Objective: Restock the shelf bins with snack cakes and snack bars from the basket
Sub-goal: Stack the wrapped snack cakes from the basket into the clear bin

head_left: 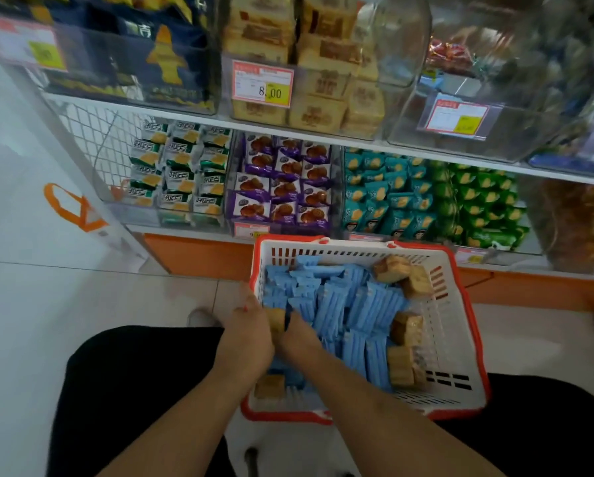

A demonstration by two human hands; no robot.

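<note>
1. A white wire-mesh panel [92, 139] closes the left end of the shelving, beside the pale tiled floor [47, 304]
2. On the lower shelf, clear bins hold, in turn, green-and-white packets [180, 166], purple packets [285, 182], teal packets [387, 194] and green packets [478, 201]
3. Above them, a bin of tan snack cakes [323, 63] carries a price tag [263, 83] reading 8.00
4. The left hand [249, 330] sits at the basket's left rim, fingers curled around a tan snack cake [275, 320] held between both hands
5. The right hand [299, 333] touches the left one, fingers bent down against the same cake and the blue wrappers; whether it really grips I cannot tell
6. The white basket [461, 339] with a red rim stands on the floor below the shelf, between the person's knees
7. Inside it, blue snack bars [340, 304] fill the middle, with loose tan cakes [405, 328] along the right side and at the far corner
</note>
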